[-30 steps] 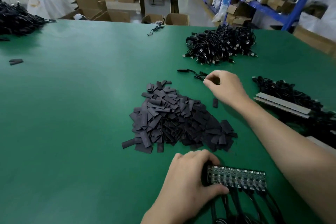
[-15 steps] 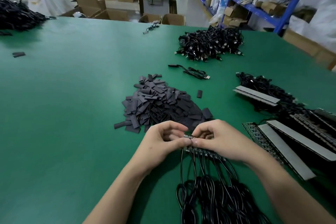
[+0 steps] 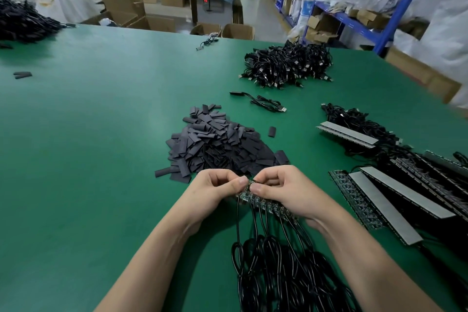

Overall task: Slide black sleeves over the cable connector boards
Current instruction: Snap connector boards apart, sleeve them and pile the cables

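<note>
Left hand [image 3: 217,187] and right hand [image 3: 281,187] are together at lower centre, fingers curled, thumb tips nearly touching. Both pinch the left end of the strip of connector boards [image 3: 266,204]. Whether a sleeve sits between the fingertips cannot be told, as the fingers hide it. The right palm covers most of the strip and only its lower edge shows. The black cables [image 3: 278,273] run from it to the bottom edge, where the bundle is cut off. The pile of black sleeves [image 3: 220,144] lies just beyond the hands, its near edge partly behind the knuckles. One stray sleeve [image 3: 272,131] lies apart at its right. More board strips [image 3: 379,197] lie at right, running out of frame. The green surface [image 3: 101,134] is open across the left half. A loose cable [image 3: 263,102] and a cable heap [image 3: 288,66] lie beyond the pile. 1.0 s ago the right hand was out by the loose cable and the left alone held the strip. 0.5 s ago the pinch was the same as now.
</note>
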`<state>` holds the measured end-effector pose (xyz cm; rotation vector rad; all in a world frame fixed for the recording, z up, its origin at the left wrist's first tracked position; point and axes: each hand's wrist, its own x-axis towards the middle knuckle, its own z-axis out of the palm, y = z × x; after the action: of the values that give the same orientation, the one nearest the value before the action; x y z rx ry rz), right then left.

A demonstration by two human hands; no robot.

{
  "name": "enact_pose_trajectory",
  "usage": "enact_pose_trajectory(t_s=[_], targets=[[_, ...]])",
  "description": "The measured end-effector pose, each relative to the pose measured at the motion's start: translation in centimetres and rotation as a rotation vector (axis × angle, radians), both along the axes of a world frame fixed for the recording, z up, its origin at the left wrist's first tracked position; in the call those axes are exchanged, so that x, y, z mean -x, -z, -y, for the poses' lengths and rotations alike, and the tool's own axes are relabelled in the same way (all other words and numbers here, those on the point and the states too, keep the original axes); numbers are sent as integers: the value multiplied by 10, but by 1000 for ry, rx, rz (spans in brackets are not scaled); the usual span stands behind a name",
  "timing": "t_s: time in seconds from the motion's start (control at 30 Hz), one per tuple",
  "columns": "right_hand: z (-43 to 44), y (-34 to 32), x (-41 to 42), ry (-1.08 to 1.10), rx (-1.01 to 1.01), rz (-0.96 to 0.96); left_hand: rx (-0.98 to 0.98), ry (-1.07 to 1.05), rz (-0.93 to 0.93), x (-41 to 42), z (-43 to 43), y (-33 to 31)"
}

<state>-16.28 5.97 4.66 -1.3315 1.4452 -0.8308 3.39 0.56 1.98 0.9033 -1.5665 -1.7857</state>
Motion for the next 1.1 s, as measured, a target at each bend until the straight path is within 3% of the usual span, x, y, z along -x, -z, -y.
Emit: enact_pose_trajectory(t_s=[0.23,0.37,0.43,0.57,0.63,0.77,0.87,0.97,1.03,1.1], targets=[[7,-1,-9,-27,-16,163,-186,57,-132,-9,3,-2],[12,-8,-11,0,-31,123,-130,-6,-151,-13,4,-3],[12,-7,-10,32,-38,47,-62,-58,-161,-15,7,-3],[5,2,-18,84,140,-339,59,-154,-190,-16,10,-1],[-2,1,-27,85,251,-366,104,-166,-206,-15,10,0],[-13,-4,-43,30,272,-157,249,-185,-277,-14,8,-3],[-23,-14,-53,23,270,125,271,-177,-355,-11,4,-12],[-32,-27,-59,64,338,268,266,-161,-358,-6,2,-26],[-37,-43,-53,89,360,405,311,-171,-270,0,6,-32],[-42,-64,-37,142,376,538,486,-205,-8,12,16,-32]])
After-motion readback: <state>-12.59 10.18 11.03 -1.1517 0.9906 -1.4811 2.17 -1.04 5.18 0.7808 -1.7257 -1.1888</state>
